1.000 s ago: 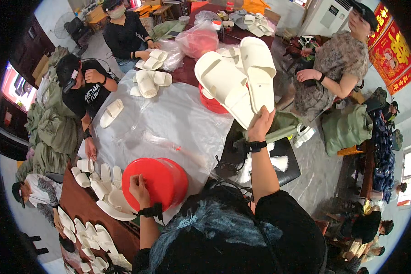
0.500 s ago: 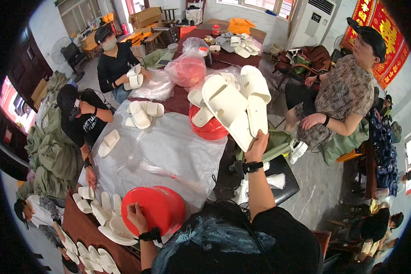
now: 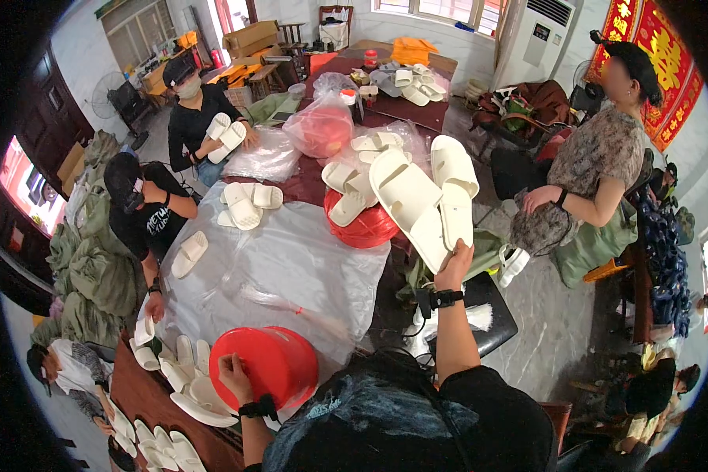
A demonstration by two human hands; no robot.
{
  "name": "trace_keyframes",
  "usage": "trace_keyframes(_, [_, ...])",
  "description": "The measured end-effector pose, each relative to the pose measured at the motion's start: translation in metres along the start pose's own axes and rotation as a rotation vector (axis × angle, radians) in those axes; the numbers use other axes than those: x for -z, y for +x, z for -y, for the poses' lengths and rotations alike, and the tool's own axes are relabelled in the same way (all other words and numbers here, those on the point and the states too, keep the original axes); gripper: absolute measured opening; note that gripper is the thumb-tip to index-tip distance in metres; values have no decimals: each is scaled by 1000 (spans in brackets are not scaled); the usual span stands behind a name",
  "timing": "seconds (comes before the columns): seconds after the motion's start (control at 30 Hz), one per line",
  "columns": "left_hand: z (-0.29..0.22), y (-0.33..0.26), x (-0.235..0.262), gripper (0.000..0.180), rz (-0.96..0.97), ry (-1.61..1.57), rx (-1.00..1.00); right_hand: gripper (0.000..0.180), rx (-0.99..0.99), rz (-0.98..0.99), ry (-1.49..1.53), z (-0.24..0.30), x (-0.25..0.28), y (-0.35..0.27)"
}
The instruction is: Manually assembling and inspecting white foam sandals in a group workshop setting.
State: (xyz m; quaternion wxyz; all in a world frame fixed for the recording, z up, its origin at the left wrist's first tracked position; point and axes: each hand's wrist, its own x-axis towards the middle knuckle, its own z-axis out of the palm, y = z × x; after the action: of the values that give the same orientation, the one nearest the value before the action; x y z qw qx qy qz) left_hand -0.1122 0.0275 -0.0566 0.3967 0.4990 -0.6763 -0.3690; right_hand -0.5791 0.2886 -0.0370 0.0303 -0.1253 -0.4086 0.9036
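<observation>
Cream slippers (image 3: 409, 193), heels in right fingers (image 3: 461, 253)

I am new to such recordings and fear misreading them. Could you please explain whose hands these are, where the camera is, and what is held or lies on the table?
There is no machine: these are a person's two bare hands. All pictures come from one wide fisheye camera on that person's head, looking down, so straight edges bend near the rim. The right hand holds two cream slippers. The left hand is at a round red tub-like object; whether it grips it is unclear. On the dark red table lie a pale plastic sheet, more slippers and clear plastic bags.
</observation>
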Motion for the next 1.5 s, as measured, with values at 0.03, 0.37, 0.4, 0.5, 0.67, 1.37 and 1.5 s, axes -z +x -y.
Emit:
trace_keyframes(0.03, [-1, 0, 1, 15, 7, 30, 13, 70, 0, 0, 3, 1, 1, 1])
trace_keyframes(0.37, [11, -2, 1, 15, -7, -37, -16, 30, 56, 76, 0, 11, -4, -9])
trace_keyframes(0.4, [13, -1, 1, 15, -5, -21, -22, 30, 59, 81, -11, 10, -3, -8])
trace_keyframes(0.5, [15, -1, 1, 14, -2, -5, -22, 31, 45, 77, -31, 5, 0, -9])
trace_keyframes(0.67, [5, -3, 1, 13, 1, 3, -20, 35, 23, 42, -1, 6, -10, -16])
trace_keyframes(1.37, [2, -4, 1, 17, -33, 18, -29, 72, 72, 130, -76, 9, -22, -33])
trace_keyframes(1.5, [2, -3, -1, 16, -45, 12, -54, 66, 141, 118, -133, 7, -23, -33])
